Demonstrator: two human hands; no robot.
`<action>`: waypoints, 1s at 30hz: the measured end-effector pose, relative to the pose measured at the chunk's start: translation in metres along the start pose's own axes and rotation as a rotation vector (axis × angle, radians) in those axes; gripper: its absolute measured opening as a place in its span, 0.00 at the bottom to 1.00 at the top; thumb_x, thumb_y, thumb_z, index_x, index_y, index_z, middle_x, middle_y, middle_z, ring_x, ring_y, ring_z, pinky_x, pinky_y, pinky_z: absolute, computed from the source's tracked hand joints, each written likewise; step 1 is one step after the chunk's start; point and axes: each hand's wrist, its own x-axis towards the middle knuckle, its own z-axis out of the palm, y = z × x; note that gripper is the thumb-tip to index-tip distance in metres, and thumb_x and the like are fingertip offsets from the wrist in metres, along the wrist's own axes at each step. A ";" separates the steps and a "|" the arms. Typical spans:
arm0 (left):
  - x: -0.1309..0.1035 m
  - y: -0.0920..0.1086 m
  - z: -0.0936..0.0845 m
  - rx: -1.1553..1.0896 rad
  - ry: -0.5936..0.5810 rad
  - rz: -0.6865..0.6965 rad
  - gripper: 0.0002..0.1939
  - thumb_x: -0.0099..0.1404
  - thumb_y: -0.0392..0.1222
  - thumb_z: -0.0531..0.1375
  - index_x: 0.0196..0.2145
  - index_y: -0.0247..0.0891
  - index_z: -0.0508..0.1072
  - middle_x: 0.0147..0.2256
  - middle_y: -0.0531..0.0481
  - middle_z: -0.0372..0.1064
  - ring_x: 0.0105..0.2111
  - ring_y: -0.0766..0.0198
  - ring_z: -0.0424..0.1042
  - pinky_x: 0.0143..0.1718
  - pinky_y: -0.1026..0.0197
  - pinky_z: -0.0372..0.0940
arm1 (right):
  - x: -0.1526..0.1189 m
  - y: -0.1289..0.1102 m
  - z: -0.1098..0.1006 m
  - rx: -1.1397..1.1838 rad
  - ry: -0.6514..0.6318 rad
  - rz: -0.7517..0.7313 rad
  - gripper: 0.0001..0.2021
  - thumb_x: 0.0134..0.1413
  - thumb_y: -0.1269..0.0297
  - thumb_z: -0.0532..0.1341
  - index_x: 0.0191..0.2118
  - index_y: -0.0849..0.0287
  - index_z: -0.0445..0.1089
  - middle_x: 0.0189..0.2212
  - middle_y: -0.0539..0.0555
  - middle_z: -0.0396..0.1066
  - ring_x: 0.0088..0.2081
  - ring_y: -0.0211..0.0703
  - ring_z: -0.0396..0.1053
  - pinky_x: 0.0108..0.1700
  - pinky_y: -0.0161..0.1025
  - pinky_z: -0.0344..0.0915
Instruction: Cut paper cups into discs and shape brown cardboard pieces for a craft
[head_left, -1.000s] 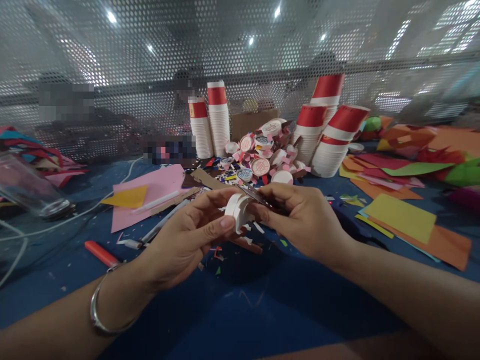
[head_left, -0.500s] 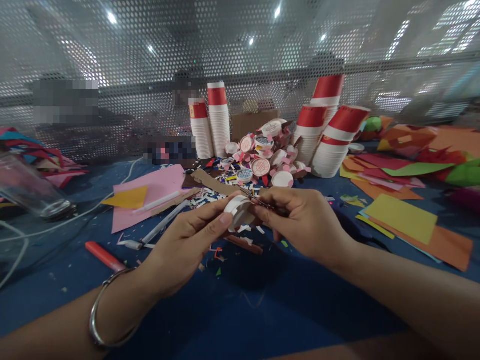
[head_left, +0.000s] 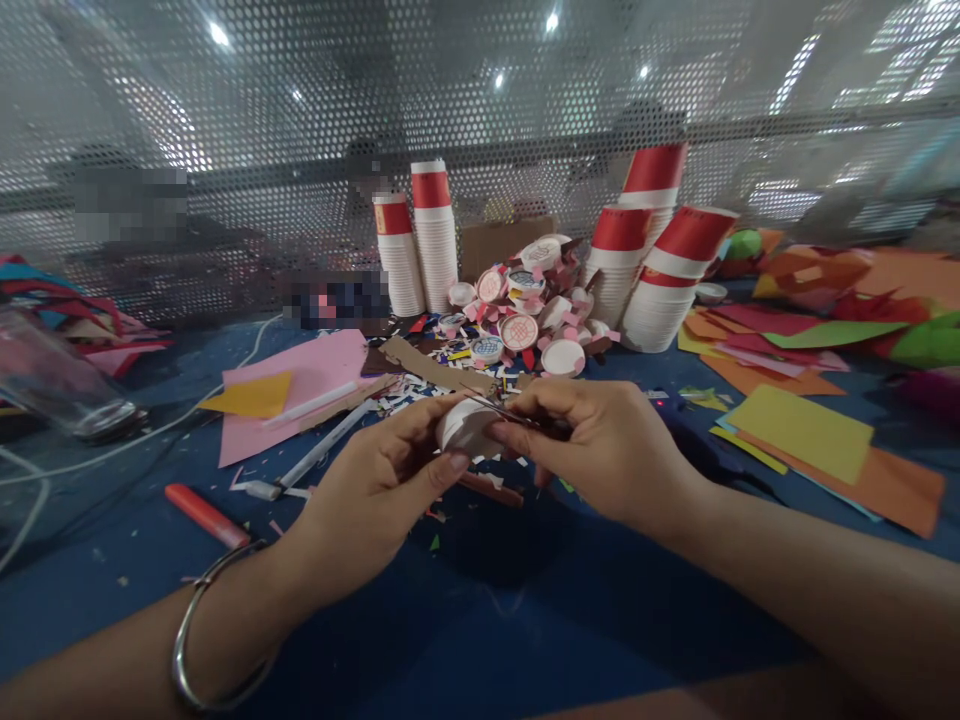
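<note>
The left hand (head_left: pixel 390 470) is pinching a white piece (head_left: pixel 466 428) between thumb and fingers, holding it up over the bench (head_left: pixel 480 640) between the two hands. The right hand (head_left: pixel 600 450) is gripping a thin tool (head_left: pixel 491 402), whose end is lying across the piece's upper edge; its thumb is overlapping the piece, though whether it is touching is hard to tell. A bangle (head_left: pixel 180 650) is circling the left wrist. Paper scraps (head_left: pixel 409 390) are lying beyond the hands, and behind them a heap of discs (head_left: pixel 517 330) is sitting between stacks of cups (head_left: pixel 433 250). Near the left wrist, a red handle (head_left: pixel 202 513) and a pen (head_left: pixel 322 450) are lying beside a pink sheet (head_left: pixel 322 365). On the right, a yellow sheet (head_left: pixel 802 435) is partly covering an orange sheet (head_left: pixel 904 490).
</note>
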 end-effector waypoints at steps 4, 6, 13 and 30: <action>0.001 0.002 0.001 -0.013 0.001 0.023 0.13 0.69 0.34 0.64 0.49 0.43 0.79 0.48 0.46 0.80 0.37 0.57 0.82 0.46 0.55 0.75 | 0.001 -0.001 0.000 -0.076 0.002 -0.005 0.11 0.59 0.59 0.67 0.29 0.59 0.74 0.24 0.50 0.72 0.22 0.35 0.65 0.24 0.34 0.59; 0.002 0.001 0.001 -0.028 0.006 0.012 0.13 0.69 0.33 0.63 0.49 0.42 0.79 0.50 0.46 0.79 0.40 0.56 0.82 0.46 0.55 0.75 | 0.001 -0.002 0.000 -0.102 0.012 -0.015 0.12 0.59 0.58 0.68 0.28 0.59 0.74 0.23 0.49 0.71 0.23 0.35 0.63 0.24 0.34 0.56; 0.000 -0.004 0.001 -0.108 0.023 -0.046 0.09 0.70 0.36 0.63 0.47 0.40 0.79 0.45 0.47 0.80 0.39 0.58 0.81 0.48 0.57 0.73 | 0.006 -0.001 -0.002 -0.127 0.015 -0.011 0.19 0.58 0.54 0.68 0.22 0.60 0.67 0.17 0.46 0.62 0.21 0.32 0.56 0.22 0.34 0.50; 0.003 -0.003 -0.008 -0.354 -0.043 -0.188 0.11 0.70 0.41 0.65 0.48 0.38 0.80 0.47 0.45 0.77 0.46 0.56 0.78 0.47 0.59 0.77 | 0.009 0.001 -0.005 0.063 -0.125 -0.051 0.18 0.63 0.58 0.63 0.24 0.59 0.64 0.18 0.45 0.58 0.20 0.31 0.55 0.22 0.32 0.50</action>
